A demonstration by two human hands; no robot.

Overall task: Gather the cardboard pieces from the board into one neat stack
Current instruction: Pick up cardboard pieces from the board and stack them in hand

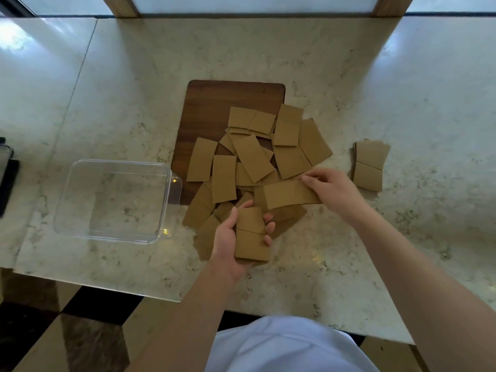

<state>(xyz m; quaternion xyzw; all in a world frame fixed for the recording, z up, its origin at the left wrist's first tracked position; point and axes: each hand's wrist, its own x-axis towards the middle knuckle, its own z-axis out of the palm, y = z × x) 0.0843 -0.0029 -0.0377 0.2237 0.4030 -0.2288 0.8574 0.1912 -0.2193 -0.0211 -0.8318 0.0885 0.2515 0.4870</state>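
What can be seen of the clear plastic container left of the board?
The clear plastic container is a rectangular, see-through tub with rounded corners and no lid, standing upright on the marble counter. Nothing lies inside; the stone shows through its floor. Its far right corner overlaps the edge of the wooden board. Neither hand touches it.

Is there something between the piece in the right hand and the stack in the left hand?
Nothing visible. The right hand pinches one cardboard piece just above the small stack gripped by the left hand; only loose pieces lie underneath.
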